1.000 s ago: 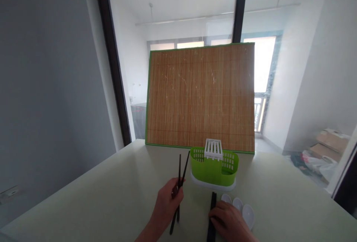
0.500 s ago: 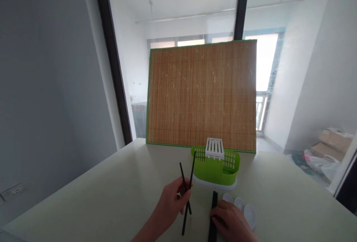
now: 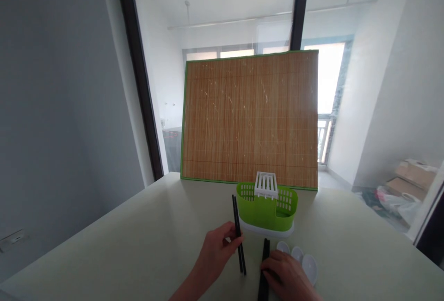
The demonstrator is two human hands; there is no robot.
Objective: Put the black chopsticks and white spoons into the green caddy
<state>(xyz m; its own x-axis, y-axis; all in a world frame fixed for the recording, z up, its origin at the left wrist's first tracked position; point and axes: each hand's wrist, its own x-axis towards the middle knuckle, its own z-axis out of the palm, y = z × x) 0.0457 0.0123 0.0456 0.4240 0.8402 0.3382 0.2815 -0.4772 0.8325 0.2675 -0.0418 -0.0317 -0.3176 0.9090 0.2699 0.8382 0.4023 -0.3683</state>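
Between the thumb and fingers of my left hand is a pair of black chopsticks, held side by side and tilted slightly, their upper ends just left of the basket. My right hand rests on the table with its fingers closed against a bundle of black chopsticks lying there. Several white spoons lie beside and partly behind that hand; their handles are hidden. Beyond both hands stands a green utensil basket on a white base, with a white slotted piece across its top.
The pale table spreads to both sides. A bamboo mat with green edging stands upright at the back, behind the basket. Past the glass, cardboard boxes and plastic bags lie on the floor at the right.
The two chopsticks in my left hand were crossed and now lie parallel. My left hand has moved slightly right. My right hand stays at the bundle.
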